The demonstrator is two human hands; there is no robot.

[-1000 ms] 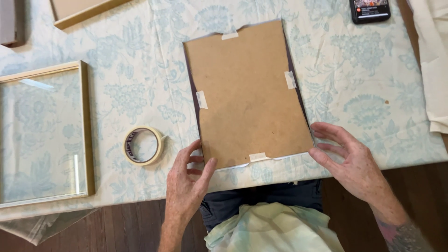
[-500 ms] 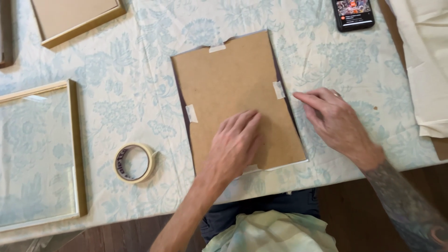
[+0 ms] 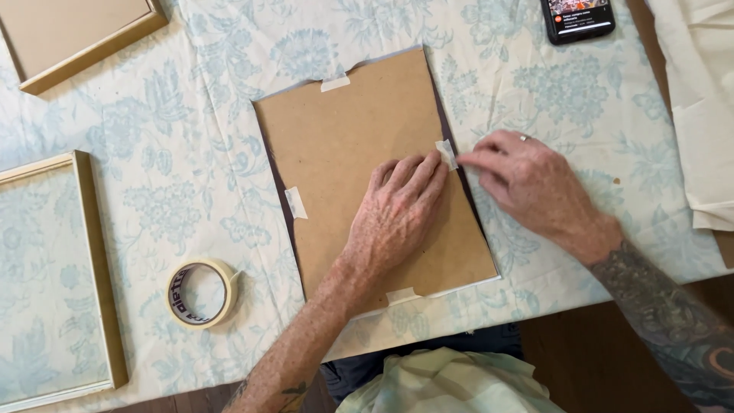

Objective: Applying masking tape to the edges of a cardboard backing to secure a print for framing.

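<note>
A brown backing board [image 3: 344, 145] lies flat on the patterned tablecloth [image 3: 229, 46], held at its edges by several short tape strips. My left hand [image 3: 394, 214] presses flat on the board, fingers spread toward the right edge. My right hand [image 3: 527, 183] sits just right of the board, its fingertips pinching the tape strip [image 3: 446, 153] at the board's right edge. A roll of masking tape [image 3: 202, 293] lies to the lower left of the board.
A wooden picture frame with glass [image 3: 99, 268] lies at the left. Another framed board [image 3: 84, 34] is at the top left. A phone [image 3: 577, 17] rests at the top right, and white cloth [image 3: 699, 107] covers the right edge.
My left hand moved from the board's bottom edge up onto the board toward its right side. My right hand rose from the lower right corner to the right-edge tape strip.
</note>
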